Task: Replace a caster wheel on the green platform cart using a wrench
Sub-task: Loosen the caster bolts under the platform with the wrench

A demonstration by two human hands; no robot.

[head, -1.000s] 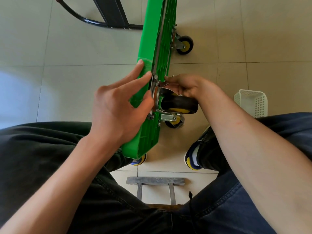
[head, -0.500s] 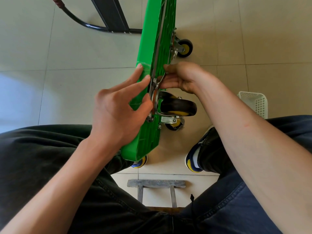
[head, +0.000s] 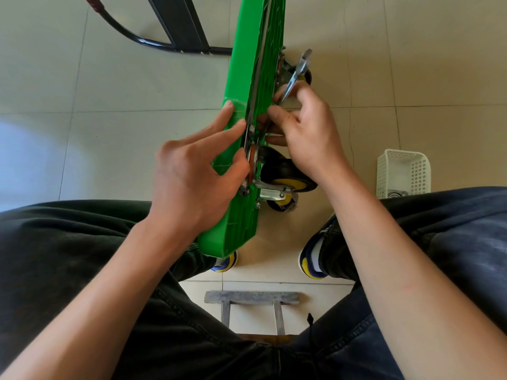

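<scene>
Seen from above by a seated person looking down past their own knees in dark trousers. Nearest, between the legs, a grey metal stool frame stands on the pale tiled floor. Just beyond it two shoes rest on the tiles, one to the right of the green cart, the other partly hidden under the cart's near end. The cart stands on its edge, running straight away from the viewer, its underside facing right. The left hand lies on the cart's left face, fingers straight and spread against the plastic, thumb at the cart's upper edge beside the wheel's metal plate. On the right face, a black and yellow caster wheel sits against the underside, with a second caster just below it. The right hand is above that wheel, fingers curled around a silver wrench, whose free end points up and away from the cart; its working end is hidden behind the fingers. A white plastic basket sits well to the right of the cart. Farther off, another caster shows behind the wrench, and the cart's black handle lies on the floor to the left.
</scene>
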